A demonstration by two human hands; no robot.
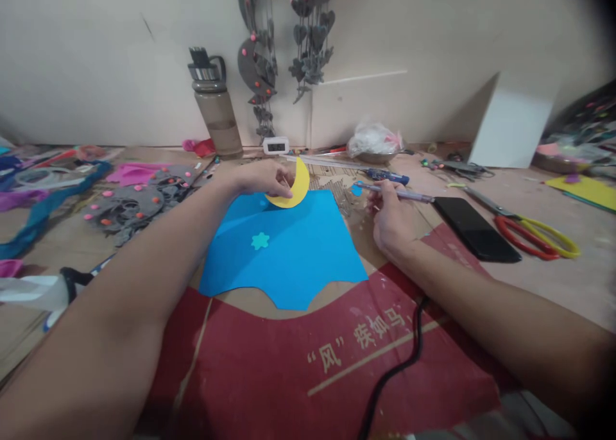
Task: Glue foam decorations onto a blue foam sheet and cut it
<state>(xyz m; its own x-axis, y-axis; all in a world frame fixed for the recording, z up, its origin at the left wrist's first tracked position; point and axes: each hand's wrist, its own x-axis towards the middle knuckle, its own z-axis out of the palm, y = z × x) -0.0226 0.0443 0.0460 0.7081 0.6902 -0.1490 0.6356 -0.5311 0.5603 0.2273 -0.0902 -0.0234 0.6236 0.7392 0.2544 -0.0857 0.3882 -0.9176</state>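
My left hand (pixel 269 176) pinches a yellow crescent moon cutout (pixel 301 186) at the top edge of a blue sheet (pixel 289 260) with cut, curved edges. On that sheet lies a small turquoise star-like cutout (pixel 260 240). To the right of the sheet, my right hand (pixel 391 219) has its fingers closed round a slim pen (pixel 414 195), which points left. By the pen's left end is a small blue piece (pixel 357 188); whether it touches the pen I cannot tell.
A black phone (pixel 476 228) and red-and-yellow-handled scissors (pixel 527 231) lie at right. A blue-handled tool (pixel 387 176) is behind my right hand. A bottle (pixel 216 106) stands by the wall. Grey felt pieces (pixel 139 203) and a glue gun (pixel 38 292) are left. A black cable (pixel 394 369) crosses the red cardboard (pixel 269 369).
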